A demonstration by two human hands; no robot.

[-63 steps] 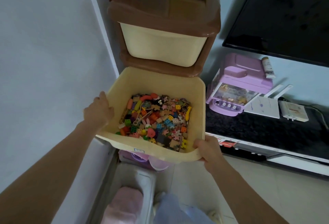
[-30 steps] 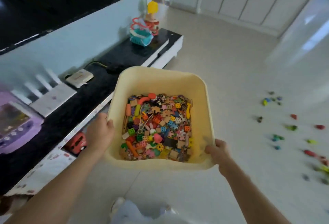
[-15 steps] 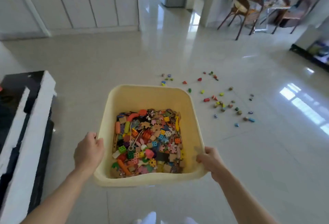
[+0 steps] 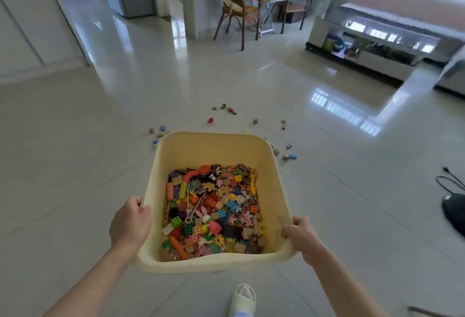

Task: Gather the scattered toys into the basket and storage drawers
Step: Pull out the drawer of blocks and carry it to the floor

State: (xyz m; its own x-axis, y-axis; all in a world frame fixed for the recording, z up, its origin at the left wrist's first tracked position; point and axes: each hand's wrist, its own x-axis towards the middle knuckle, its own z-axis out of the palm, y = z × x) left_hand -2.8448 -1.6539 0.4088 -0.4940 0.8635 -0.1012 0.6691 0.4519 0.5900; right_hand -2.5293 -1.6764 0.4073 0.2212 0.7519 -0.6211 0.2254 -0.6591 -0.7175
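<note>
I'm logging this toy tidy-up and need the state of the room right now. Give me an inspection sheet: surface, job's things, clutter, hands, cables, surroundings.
Surface: glossy tiled floor, reflecting window light.
Job's things: cream drawer carried above the floor, part-filled with a mixed toy pile; scattered toys lie on the floor beyond it.
Clutter: black object at the right edge, cut off.
Hands: left hand grips the drawer's left rim; right hand grips its right rim.
Cables: black cable loose on the floor at right.
Surroundings: wooden chairs by a small table, low cabinet at right, one slippered foot below.
</note>
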